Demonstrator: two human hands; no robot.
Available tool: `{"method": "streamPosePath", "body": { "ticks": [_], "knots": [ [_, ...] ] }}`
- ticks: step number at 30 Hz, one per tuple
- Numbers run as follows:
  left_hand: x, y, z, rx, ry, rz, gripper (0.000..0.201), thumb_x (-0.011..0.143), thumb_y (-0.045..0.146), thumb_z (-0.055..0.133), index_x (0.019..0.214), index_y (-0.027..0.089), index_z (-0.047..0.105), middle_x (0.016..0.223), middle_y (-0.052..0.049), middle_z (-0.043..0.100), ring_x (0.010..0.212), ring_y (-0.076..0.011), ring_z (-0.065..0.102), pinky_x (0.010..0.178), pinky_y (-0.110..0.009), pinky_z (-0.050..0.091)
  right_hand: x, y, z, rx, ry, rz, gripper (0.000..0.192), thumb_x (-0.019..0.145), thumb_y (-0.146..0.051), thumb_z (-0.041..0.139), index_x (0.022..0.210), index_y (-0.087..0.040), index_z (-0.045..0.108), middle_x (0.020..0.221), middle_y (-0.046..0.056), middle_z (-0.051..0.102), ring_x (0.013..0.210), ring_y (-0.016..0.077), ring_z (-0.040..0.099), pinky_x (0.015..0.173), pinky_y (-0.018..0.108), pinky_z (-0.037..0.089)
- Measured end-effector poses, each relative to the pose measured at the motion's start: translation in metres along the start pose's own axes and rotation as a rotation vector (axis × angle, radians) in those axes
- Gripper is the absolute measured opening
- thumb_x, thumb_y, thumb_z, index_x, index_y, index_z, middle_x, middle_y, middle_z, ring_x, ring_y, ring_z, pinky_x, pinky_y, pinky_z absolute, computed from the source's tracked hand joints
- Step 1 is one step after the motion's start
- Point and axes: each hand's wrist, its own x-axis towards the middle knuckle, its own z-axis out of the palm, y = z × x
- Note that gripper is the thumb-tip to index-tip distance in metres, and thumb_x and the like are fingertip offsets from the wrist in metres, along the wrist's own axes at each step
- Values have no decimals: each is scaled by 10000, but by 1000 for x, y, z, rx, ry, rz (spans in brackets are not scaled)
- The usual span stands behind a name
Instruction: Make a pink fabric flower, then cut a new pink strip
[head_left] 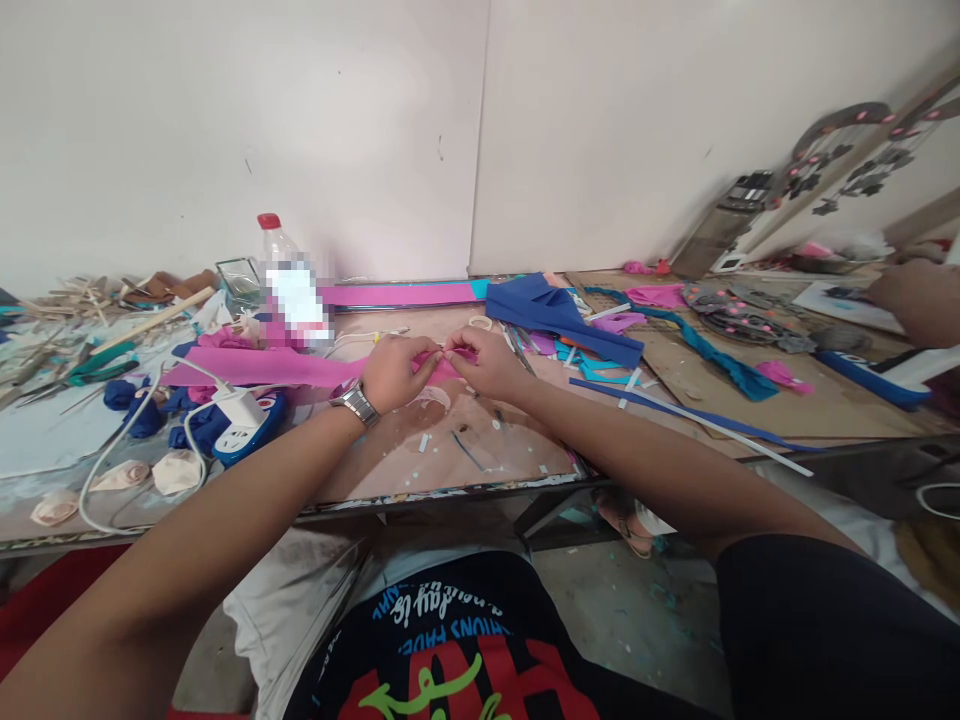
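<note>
Pink foam strip [262, 367] pinched at its end between your left hand [394, 372] and right hand [487, 362], above a cluttered brown worktable [810, 395], blue foam sheet [559, 315] right, plain white wall [300, 120] behind.

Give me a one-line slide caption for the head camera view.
Both hands, left hand and right hand, pinch a pink strip over a cluttered craft table.

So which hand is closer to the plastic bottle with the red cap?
The left hand. It holds the pink strip just below and right of the plastic bottle. The right hand pinches the same strip further right, so it is farther away.
</note>
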Motion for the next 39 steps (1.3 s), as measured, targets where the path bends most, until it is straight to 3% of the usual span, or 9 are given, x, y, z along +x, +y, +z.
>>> {"method": "streamPosePath", "body": {
  "ticks": [14,27,32,39],
  "knots": [
    [0,0,0,1,-57,44,318,1000,424,494,985,218,735,908,-67,779,860,-244,688,948,-407,413,1,-2,0,-17,-86,44,133,870,-225,499,773,-184,581,714,-5,573,692,157,515,648,292,359],
    [0,2,-5,-148,-73,-39,312,966,429,515,934,222,746,921,-34,790,828,-218,704,781,-335,466,0,-1,-4,-21,-48,8,77,835,-235,576,818,-189,635,757,17,636,708,175,545,675,307,403],
    [0,4,-6,-249,-73,-98,293,943,409,529,933,208,742,972,-40,791,882,-221,706,803,-333,486,1,0,-6,-12,-53,1,78,835,-219,545,812,-191,614,770,18,635,734,179,559,692,309,412],
    [1,1,-6,-272,-65,-129,267,921,374,545,889,193,739,873,-40,777,816,-211,685,776,-329,478,1,0,-7,4,-30,15,64,802,-224,584,806,-185,634,775,21,659,723,172,567,683,299,415]
  ]
}}
